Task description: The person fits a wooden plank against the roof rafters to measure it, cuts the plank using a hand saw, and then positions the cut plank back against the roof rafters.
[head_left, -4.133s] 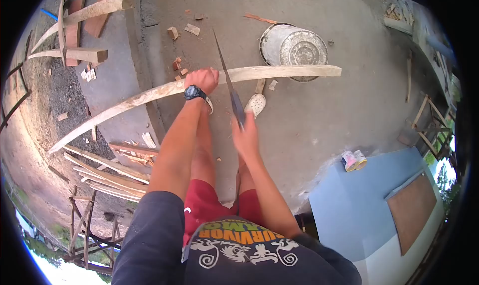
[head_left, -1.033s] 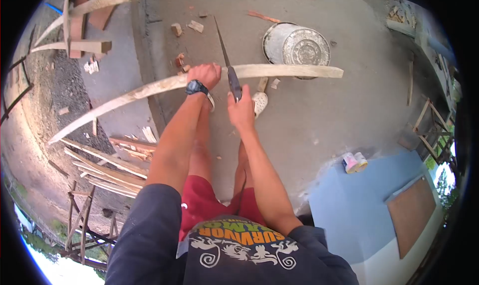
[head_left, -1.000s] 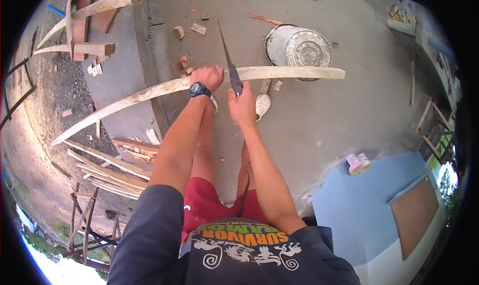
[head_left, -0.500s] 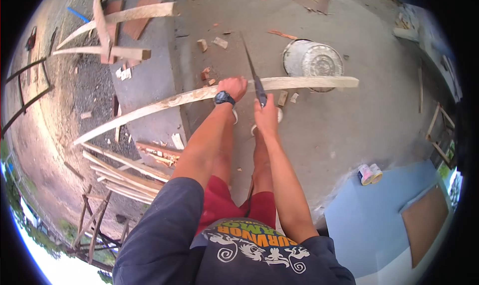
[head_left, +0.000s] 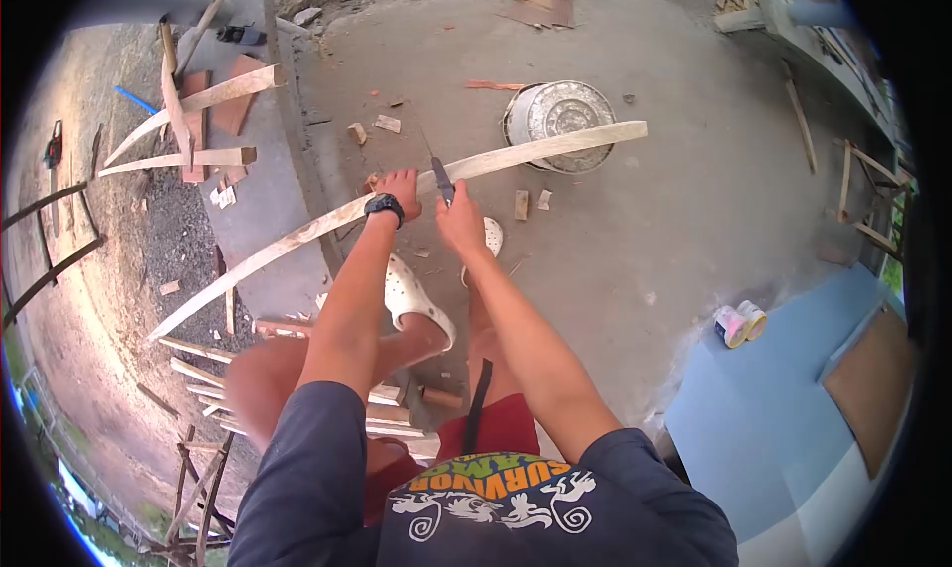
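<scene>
Nearest us, our right hand (head_left: 462, 220) closes round the handle of a dark, tapering saw (head_left: 441, 178), which points away from us, crossing a long, curved, pale wooden beam (head_left: 521, 156). Just left of the saw, our left hand (head_left: 399, 192) lies over that beam; how far its fingers wrap it, we cannot tell. The beam runs crosswise, its right end passing over a grey-white, round bucket (head_left: 563, 109).

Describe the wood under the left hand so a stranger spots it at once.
On the grey floor, find the whitish bucket with its round base showing. A long, pale wood piece crosses over it, reaching toward the lower left of the view. Unlike the beams at upper left, it has the left hand on it and a saw across it.
</scene>
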### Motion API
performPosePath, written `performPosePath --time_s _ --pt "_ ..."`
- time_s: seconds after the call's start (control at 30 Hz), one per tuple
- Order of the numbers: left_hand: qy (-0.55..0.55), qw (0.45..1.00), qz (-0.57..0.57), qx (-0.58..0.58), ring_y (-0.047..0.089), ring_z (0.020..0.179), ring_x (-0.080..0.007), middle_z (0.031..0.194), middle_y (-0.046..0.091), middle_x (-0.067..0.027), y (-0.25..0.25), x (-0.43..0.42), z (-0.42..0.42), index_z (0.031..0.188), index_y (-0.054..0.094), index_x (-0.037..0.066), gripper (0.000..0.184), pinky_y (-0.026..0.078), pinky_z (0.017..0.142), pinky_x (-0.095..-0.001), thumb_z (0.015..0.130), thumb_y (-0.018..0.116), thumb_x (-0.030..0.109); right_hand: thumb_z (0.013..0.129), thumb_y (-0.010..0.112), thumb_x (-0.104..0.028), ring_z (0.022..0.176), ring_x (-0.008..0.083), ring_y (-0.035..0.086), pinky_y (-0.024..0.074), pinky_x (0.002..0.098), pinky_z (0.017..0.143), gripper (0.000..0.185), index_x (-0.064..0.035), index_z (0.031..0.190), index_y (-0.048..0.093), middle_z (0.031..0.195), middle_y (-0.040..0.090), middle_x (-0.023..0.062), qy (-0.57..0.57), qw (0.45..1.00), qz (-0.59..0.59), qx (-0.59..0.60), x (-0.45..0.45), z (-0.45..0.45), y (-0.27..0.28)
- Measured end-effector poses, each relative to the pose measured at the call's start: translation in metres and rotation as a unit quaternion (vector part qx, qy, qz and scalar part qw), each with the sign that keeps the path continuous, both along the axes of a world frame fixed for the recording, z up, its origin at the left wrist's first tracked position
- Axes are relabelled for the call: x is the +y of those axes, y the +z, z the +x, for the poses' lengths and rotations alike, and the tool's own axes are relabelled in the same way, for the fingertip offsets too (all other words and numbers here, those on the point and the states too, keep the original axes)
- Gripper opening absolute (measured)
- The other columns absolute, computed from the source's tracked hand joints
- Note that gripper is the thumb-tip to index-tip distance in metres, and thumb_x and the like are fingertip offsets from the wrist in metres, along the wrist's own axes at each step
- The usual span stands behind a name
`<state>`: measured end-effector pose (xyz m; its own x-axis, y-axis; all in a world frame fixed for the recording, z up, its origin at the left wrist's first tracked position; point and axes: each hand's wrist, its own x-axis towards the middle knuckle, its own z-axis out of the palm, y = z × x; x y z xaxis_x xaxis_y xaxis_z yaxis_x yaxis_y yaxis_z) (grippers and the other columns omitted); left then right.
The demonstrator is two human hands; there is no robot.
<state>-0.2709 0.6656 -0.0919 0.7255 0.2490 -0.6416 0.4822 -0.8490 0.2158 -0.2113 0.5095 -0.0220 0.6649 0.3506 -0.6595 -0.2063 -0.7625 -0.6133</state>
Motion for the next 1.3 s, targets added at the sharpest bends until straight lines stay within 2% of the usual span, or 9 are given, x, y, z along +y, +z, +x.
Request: performPosePath --time_s 0.17,0.3,0.5,0.67,0.9,1.0,1.07,1.13,1.3 --pt "0.005 0.999 -0.014 0.049 0.054 0.127 -0.0349 0.135 0.057 -0.0165 -0.001 0.002 0.001 0.14 0.049 0.011 0.065 0.039 0.109 -0.0529 0.078 0.067 0.015 0.094 0.061 -0.023 0.088 0.0546 0.063 0.0459 0.0604 0.074 0.032 -0.0036 0.116 0.047 0.086 0.066 0.033 -0.013 1.0 0.006 -0.023 -0.004 -0.007 0.0" --pt "-0.015 1.0 -0.011 0.023 0.055 0.126 -0.0353 0.131 0.058 -0.0156 0.002 0.008 0.007 0.138 0.051 0.011 0.063 0.042 0.106 -0.0542 0.077 0.067 0.016 0.096 0.059 -0.022 0.084 0.0522 0.065 0.0486 0.0598 0.072 0.031 -0.0038 0.116 0.045 0.087 0.068 0.0304 0.01 0.998 -0.006 -0.064 0.002 -0.009 0.002" --pt "0.054 0.995 -0.027 -0.075 0.061 0.114 -0.0364 0.118 0.063 -0.015 0.027 0.003 0.001 0.116 0.059 0.007 0.047 0.053 0.092 -0.0504 0.074 0.074 0.021 0.095 0.061 -0.021 0.081 0.0521 0.064 0.0483 0.0591 0.069 0.03 -0.0033 0.113 0.047 0.08 0.066 0.0309 -0.005 0.994 0.008 -0.106 0.011 -0.029 0.049" --pt "0.062 0.994 -0.076 -0.044 0.067 0.104 -0.0365 0.108 0.069 -0.0161 0.018 0.009 0.009 0.111 0.063 0.009 0.041 0.054 0.087 -0.0489 0.074 0.072 0.024 0.096 0.06 -0.025 0.085 0.0527 0.064 0.0488 0.0586 0.071 0.033 -0.0027 0.116 0.047 0.082 0.066 0.0313 0.014 0.996 -0.06 -0.072 0.011 -0.021 0.056" --pt "0.072 0.992 -0.094 -0.054 0.068 0.099 -0.0368 0.104 0.071 -0.0163 0.029 0.009 0.004 0.103 0.066 0.01 0.032 0.054 0.085 -0.0504 0.074 0.069 0.025 0.096 0.062 -0.026 0.088 0.0497 0.066 0.0509 0.0514 0.07 0.033 -0.0039 0.119 0.053 0.086 0.067 0.0283 -0.047 0.989 -0.13 0.06 -0.105 -0.116 0.277" --pt "0.079 0.991 -0.095 -0.05 0.068 0.098 -0.0369 0.104 0.072 -0.0158 0.021 0.009 0.004 0.103 0.066 0.011 0.031 0.054 0.084 -0.0503 0.074 0.069 0.025 0.095 0.062 -0.024 0.085 0.0488 0.067 0.0511 0.0503 0.07 0.031 -0.0036 0.117 0.054 0.082 0.067 0.0268 -0.061 0.99 -0.122 0.044 -0.097 -0.11 0.259" --pt "0.081 0.991 -0.091 -0.053 0.068 0.098 -0.0371 0.104 0.072 -0.0161 0.017 0.011 0.005 0.103 0.066 0.012 0.032 0.054 0.084 -0.0503 0.074 0.069 0.025 0.093 0.063 -0.021 0.076 0.047 0.065 0.0493 0.0471 0.064 0.026 -0.004 0.11 0.052 0.078 0.063 0.0238 -0.066 0.995 -0.065 -0.048 -0.061 -0.095 0.161" --pt "0.087 0.991 -0.083 -0.054 0.068 0.098 -0.0373 0.103 0.071 -0.0164 0.012 0.015 0.007 0.104 0.066 0.012 0.032 0.054 0.085 -0.0502 0.075 0.069 0.026 0.095 0.061 -0.023 0.082 0.0526 0.061 0.0468 0.0538 0.066 0.027 -0.0031 0.107 0.049 0.081 0.064 0.0276 -0.056 0.994 -0.023 -0.094 -0.014 -0.052 0.074" --pt "0.086 0.99 -0.09 -0.07 0.068 0.1 -0.0379 0.102 0.071 -0.0171 0.025 0.021 0.012 0.107 0.066 0.012 0.036 0.055 0.084 -0.0501 0.075 0.07 0.028 0.094 0.061 -0.023 0.083 0.0527 0.062 0.0465 0.0554 0.067 0.026 -0.0045 0.108 0.049 0.082 0.065 0.0279 -0.023 0.998 -0.043 -0.048 -0.021 -0.039 0.102"
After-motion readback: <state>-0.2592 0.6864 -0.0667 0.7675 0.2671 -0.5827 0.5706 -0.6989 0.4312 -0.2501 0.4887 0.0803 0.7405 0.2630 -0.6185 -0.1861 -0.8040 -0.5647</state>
